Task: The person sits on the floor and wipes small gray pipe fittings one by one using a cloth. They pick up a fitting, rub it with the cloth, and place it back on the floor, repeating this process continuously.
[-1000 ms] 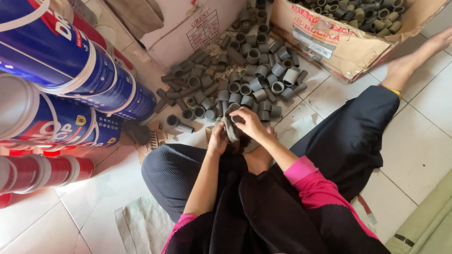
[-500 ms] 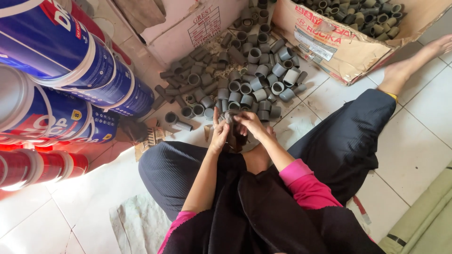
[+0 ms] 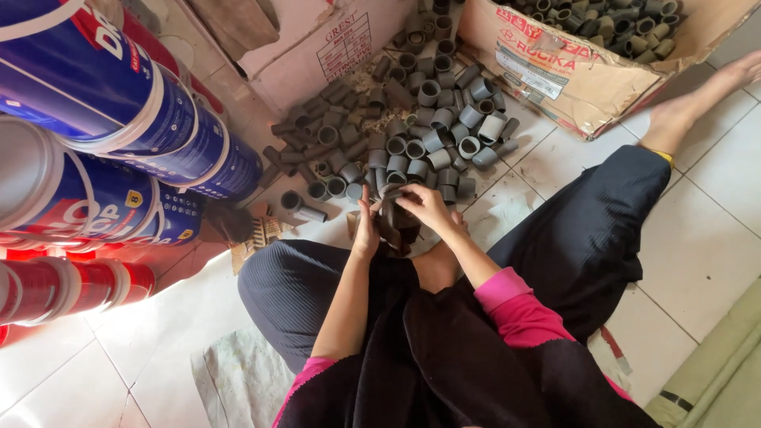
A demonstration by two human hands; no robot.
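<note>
I sit on a tiled floor with both hands together just above my lap. My left hand (image 3: pixel 366 230) and my right hand (image 3: pixel 428 208) both grip a dark rag (image 3: pixel 394 224) that seems wrapped around a small grey pipe fitting, mostly hidden by the cloth and my fingers. Right beyond my hands lies a heap of grey pipe fittings (image 3: pixel 412 127), short open-ended cylinders spread over the floor.
Stacked blue and white buckets (image 3: pixel 103 119) and red ones (image 3: pixel 63 289) stand at the left. A torn cardboard box (image 3: pixel 571 75) full of fittings sits at the top right, a white box (image 3: pixel 317 47) at the top. My bare foot (image 3: pixel 682 111) stretches right. A small brush (image 3: pixel 261 231) lies left of my hands.
My hands have kept working the rag around the fitting. The left hand's fingers, spread upward half a second ago, have closed back onto the cloth.
</note>
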